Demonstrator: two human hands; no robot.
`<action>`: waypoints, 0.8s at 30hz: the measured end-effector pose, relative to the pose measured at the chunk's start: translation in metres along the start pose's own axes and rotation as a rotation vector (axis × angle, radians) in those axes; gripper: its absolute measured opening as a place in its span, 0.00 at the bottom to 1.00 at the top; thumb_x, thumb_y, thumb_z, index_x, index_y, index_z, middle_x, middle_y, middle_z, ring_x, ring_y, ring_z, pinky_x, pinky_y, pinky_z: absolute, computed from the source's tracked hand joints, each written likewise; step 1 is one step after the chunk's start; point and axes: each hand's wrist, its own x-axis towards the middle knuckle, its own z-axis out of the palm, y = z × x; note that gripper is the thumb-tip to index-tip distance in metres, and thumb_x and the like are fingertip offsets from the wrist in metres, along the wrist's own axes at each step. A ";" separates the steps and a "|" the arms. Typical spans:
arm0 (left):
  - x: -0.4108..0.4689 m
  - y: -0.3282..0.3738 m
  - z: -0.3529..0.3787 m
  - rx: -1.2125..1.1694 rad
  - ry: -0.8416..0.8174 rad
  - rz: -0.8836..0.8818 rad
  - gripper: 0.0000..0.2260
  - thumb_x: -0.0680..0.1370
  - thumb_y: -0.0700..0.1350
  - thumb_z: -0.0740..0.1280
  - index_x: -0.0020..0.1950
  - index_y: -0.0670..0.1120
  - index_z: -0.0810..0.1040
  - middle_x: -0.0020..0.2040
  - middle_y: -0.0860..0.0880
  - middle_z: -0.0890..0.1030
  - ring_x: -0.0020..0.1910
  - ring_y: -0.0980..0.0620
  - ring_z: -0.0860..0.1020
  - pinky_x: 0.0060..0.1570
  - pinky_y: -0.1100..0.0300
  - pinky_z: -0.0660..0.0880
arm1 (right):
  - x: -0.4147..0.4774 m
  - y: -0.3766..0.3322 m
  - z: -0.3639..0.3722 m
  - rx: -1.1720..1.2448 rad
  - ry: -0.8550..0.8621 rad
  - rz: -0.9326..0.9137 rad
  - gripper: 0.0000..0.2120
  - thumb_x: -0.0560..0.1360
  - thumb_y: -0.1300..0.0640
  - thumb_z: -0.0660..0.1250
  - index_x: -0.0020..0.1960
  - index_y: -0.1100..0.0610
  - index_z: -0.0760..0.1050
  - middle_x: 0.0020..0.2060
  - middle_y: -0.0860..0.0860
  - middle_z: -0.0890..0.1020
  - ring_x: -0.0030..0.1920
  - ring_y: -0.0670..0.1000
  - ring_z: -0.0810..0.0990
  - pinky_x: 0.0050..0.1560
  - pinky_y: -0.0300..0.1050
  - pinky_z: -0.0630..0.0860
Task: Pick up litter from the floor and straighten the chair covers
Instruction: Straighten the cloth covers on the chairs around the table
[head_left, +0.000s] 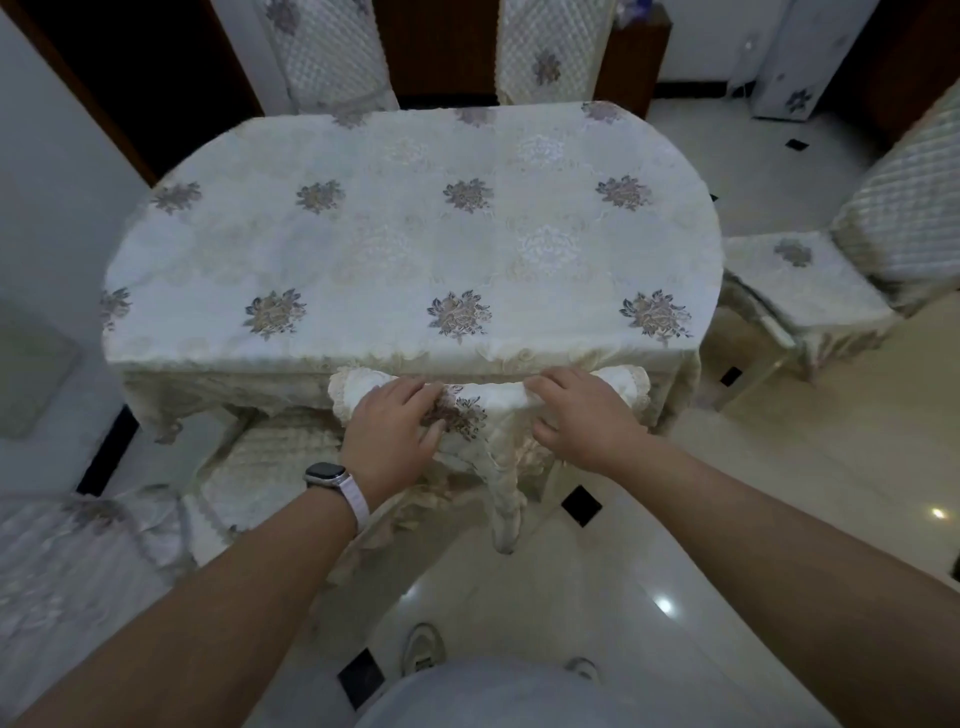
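Observation:
A cream chair cover (491, 410) with a flower print and lace edging sits over the top of a chair back pushed against the near edge of the table. My left hand (397, 431), with a watch on its wrist, grips the cover's left part, fingers curled over the top. My right hand (582, 415) grips the right part the same way. The cover hangs bunched and creased below my hands. No litter shows on the floor in view.
The oval table (415, 234) under a flowered cloth fills the middle. Covered chairs stand at the right (810, 291), at the lower left (78, 561) and two at the far side (550, 52). The glossy tiled floor (701, 545) runs right and near.

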 end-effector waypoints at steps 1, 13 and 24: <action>-0.007 0.001 -0.004 0.015 0.025 0.004 0.18 0.74 0.47 0.72 0.63 0.45 0.79 0.60 0.45 0.81 0.59 0.43 0.78 0.59 0.46 0.76 | -0.001 -0.003 -0.003 -0.008 0.000 -0.023 0.22 0.73 0.51 0.63 0.66 0.55 0.73 0.62 0.54 0.76 0.61 0.58 0.73 0.61 0.53 0.71; -0.137 -0.008 -0.046 0.217 0.156 -0.198 0.22 0.77 0.55 0.62 0.66 0.46 0.78 0.66 0.44 0.78 0.67 0.42 0.74 0.65 0.43 0.68 | 0.001 -0.083 -0.007 -0.070 0.148 -0.435 0.23 0.75 0.42 0.58 0.62 0.55 0.77 0.57 0.54 0.79 0.58 0.57 0.75 0.63 0.55 0.67; -0.210 -0.107 -0.081 0.265 0.229 -0.314 0.21 0.77 0.55 0.63 0.66 0.46 0.79 0.66 0.43 0.78 0.66 0.41 0.75 0.64 0.40 0.71 | 0.040 -0.222 0.008 -0.094 0.140 -0.621 0.25 0.75 0.40 0.59 0.65 0.54 0.76 0.58 0.53 0.79 0.60 0.55 0.74 0.62 0.52 0.68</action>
